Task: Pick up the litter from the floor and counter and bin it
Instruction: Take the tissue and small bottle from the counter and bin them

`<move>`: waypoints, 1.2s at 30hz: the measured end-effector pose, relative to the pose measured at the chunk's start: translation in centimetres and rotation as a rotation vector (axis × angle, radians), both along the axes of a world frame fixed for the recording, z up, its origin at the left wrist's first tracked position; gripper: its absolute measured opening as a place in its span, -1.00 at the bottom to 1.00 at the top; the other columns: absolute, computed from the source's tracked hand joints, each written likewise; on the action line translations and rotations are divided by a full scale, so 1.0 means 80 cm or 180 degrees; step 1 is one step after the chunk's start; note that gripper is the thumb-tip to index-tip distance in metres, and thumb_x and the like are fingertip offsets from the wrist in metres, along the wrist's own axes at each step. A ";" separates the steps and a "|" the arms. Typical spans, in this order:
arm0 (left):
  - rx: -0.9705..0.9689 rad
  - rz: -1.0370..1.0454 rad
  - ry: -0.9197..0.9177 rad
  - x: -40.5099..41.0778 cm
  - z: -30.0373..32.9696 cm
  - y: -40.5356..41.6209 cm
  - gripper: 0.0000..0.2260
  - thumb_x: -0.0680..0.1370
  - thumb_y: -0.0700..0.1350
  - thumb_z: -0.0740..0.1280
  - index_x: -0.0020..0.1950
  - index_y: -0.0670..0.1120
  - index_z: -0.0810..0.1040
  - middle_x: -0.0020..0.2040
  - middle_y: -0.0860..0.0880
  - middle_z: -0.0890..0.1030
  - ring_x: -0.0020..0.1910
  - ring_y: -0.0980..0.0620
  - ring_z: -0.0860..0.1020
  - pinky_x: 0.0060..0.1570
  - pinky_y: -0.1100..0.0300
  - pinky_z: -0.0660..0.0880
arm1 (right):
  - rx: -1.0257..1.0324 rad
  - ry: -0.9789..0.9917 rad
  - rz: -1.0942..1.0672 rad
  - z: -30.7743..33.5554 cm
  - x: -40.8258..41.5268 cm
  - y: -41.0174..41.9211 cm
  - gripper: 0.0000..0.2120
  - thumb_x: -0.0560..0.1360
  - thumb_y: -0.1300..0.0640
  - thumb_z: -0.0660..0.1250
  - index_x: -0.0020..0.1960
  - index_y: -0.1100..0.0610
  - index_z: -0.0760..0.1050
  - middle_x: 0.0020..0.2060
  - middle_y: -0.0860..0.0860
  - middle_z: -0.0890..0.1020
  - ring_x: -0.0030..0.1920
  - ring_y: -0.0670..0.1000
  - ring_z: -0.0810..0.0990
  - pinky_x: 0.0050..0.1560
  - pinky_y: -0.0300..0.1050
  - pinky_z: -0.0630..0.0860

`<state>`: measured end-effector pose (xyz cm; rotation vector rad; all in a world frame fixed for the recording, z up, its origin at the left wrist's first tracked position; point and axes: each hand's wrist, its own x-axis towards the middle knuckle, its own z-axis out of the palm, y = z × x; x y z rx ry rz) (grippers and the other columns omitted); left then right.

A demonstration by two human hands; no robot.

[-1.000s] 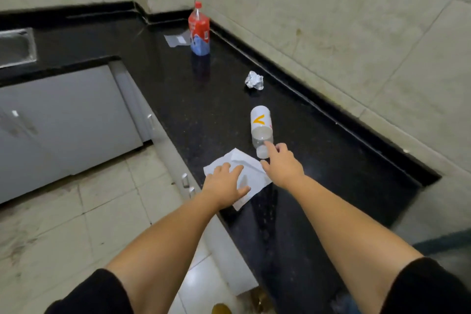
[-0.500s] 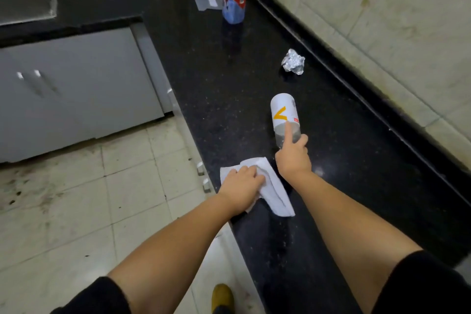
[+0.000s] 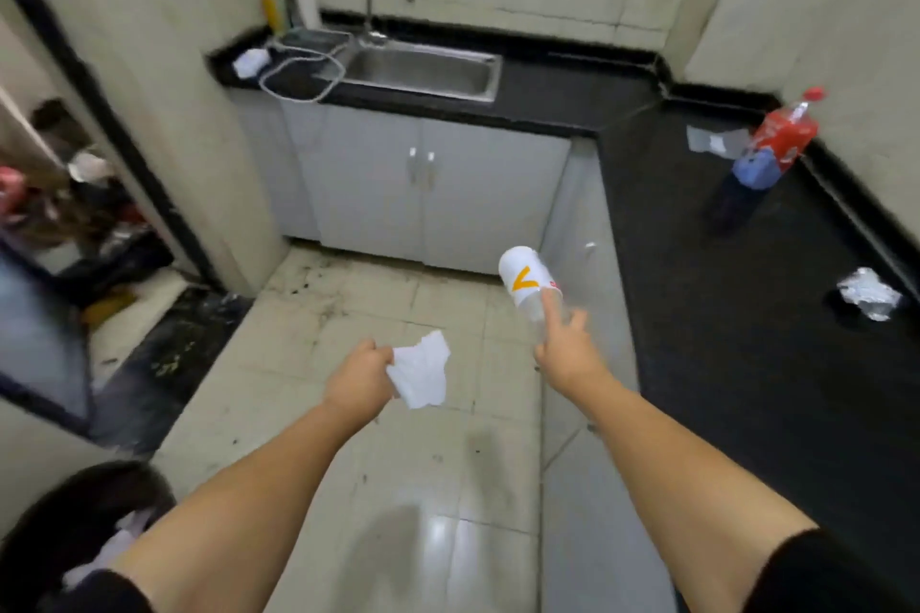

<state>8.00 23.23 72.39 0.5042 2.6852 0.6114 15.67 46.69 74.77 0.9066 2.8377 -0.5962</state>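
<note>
My left hand (image 3: 359, 377) grips a crumpled white paper (image 3: 420, 373) over the floor tiles. My right hand (image 3: 565, 349) holds a clear bottle with a white label and orange mark (image 3: 525, 276), lifted off the counter, base pointing away. On the black counter (image 3: 737, 314) to the right lie a ball of foil (image 3: 868, 292), a grey wrapper (image 3: 714, 141) and a red-labelled soda bottle (image 3: 776, 139). A dark bin (image 3: 45, 528) with white paper inside sits at the bottom left.
A steel sink (image 3: 423, 70) with a tap is set in the far counter, with a white scrap (image 3: 250, 61) and a looped cord beside it. Grey cabinets (image 3: 423, 184) stand below. A doorway with clutter opens at the left. The floor tiles (image 3: 398, 463) are stained.
Both hands lifted off the counter, the left taking the white paper and the right the bottle. My view turned left, from the counter towards the floor, sink and bin.
</note>
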 end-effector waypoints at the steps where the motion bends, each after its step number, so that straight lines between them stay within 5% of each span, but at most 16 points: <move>1: -0.0045 0.0201 -0.0048 -0.002 0.005 -0.047 -0.88 0.56 -0.22 0.21 0.00 -0.02 0.47 -0.09 0.00 0.35 -0.08 -0.10 0.48 -0.04 0.13 0.44 | -0.0099 0.0035 0.0246 0.001 -0.019 -0.040 -0.29 0.51 0.29 0.15 0.55 -0.05 -0.05 0.29 0.27 0.27 0.04 0.33 0.55 0.05 0.09 0.50; 9: -0.0542 0.1613 -0.0287 0.040 -0.018 -0.420 -0.80 0.57 -0.23 0.17 0.11 -0.21 0.54 0.18 -0.19 0.45 0.14 -0.20 0.49 0.14 0.03 0.42 | -0.0391 -0.0117 0.1793 -0.021 -0.109 -0.396 -0.33 0.50 0.25 0.16 0.52 -0.07 0.00 0.26 0.25 0.32 0.13 0.32 0.49 0.15 0.12 0.47; 12: -0.0327 0.2360 -0.0473 0.059 -0.040 -0.529 -0.85 0.53 -0.29 0.19 -0.18 -0.18 0.51 0.13 -0.32 0.48 0.06 -0.28 0.52 0.09 -0.03 0.45 | -0.0668 -0.0308 0.2191 -0.040 -0.114 -0.510 -0.32 0.51 0.22 0.17 0.53 -0.09 -0.03 0.31 0.22 0.27 0.15 0.31 0.49 0.20 0.10 0.47; 15: -0.0130 0.3017 -0.0708 0.068 -0.075 -0.605 -0.88 0.47 -0.35 0.24 -0.12 -0.33 0.56 -0.02 -0.37 0.55 0.02 -0.34 0.57 0.01 -0.07 0.50 | -0.0831 -0.0502 0.2605 -0.067 -0.111 -0.598 -0.32 0.49 0.24 0.17 0.51 -0.11 0.02 0.30 0.20 0.26 0.09 0.31 0.51 0.16 0.13 0.51; 18: 0.0187 0.3342 -0.0908 0.064 -0.108 -0.627 -0.84 0.49 -0.40 0.19 -0.07 -0.46 0.52 0.03 -0.42 0.56 0.07 -0.36 0.53 0.04 -0.10 0.46 | -0.0866 -0.0757 0.2724 -0.113 -0.125 -0.646 -0.34 0.51 0.23 0.16 0.52 -0.10 0.01 0.31 0.19 0.26 0.06 0.29 0.53 0.16 0.11 0.51; 21: 0.0539 0.3650 -0.1028 0.042 -0.168 -0.640 -0.78 0.53 -0.36 0.18 -0.15 -0.15 0.58 0.15 -0.30 0.55 0.15 -0.27 0.52 0.00 0.11 0.41 | -0.1078 -0.0964 0.2558 -0.174 -0.148 -0.679 -0.35 0.55 0.21 0.16 0.52 -0.11 -0.04 0.34 0.15 0.23 0.03 0.20 0.54 0.18 0.07 0.52; 23: 0.0869 0.3991 -0.1117 0.020 -0.223 -0.650 -0.67 0.54 -0.37 0.17 -0.35 -0.02 0.35 0.03 -0.22 0.52 0.02 -0.18 0.52 -0.06 0.20 0.37 | -0.1216 -0.0991 0.2452 -0.223 -0.167 -0.698 -0.35 0.57 0.22 0.16 0.53 -0.12 -0.05 0.36 0.13 0.21 0.00 0.11 0.50 0.15 -0.04 0.50; 26: 0.0747 0.4209 -0.1120 -0.016 -0.312 -0.665 -0.81 0.55 -0.37 0.13 -0.23 -0.15 0.34 -0.10 -0.18 0.43 -0.26 -0.01 0.43 -0.27 0.18 0.41 | -0.1337 -0.1070 0.2349 -0.302 -0.196 -0.722 -0.34 0.58 0.24 0.14 0.55 -0.09 -0.08 0.39 0.15 0.19 -0.12 0.06 0.48 -0.02 -0.15 0.40; 31: 0.0849 0.4487 -0.1289 -0.088 -0.457 -0.675 -0.78 0.53 -0.38 0.18 -0.11 -0.05 0.37 0.27 -0.32 0.50 0.24 -0.26 0.48 0.15 0.11 0.45 | -0.1354 -0.1147 0.2322 -0.425 -0.248 -0.736 -0.33 0.59 0.22 0.14 0.55 -0.12 -0.12 0.40 0.12 0.19 -0.34 -0.12 0.41 -0.21 -0.30 0.38; 36: 0.0548 0.4155 -0.1495 -0.131 -0.590 -0.668 -0.80 0.55 -0.38 0.17 -0.08 -0.08 0.43 0.28 -0.36 0.47 0.28 -0.28 0.44 0.24 0.07 0.41 | -0.1284 -0.1182 0.2472 -0.529 -0.276 -0.731 -0.31 0.58 0.22 0.15 0.54 -0.15 -0.13 0.39 0.09 0.21 -0.36 -0.09 0.42 -0.35 -0.37 0.38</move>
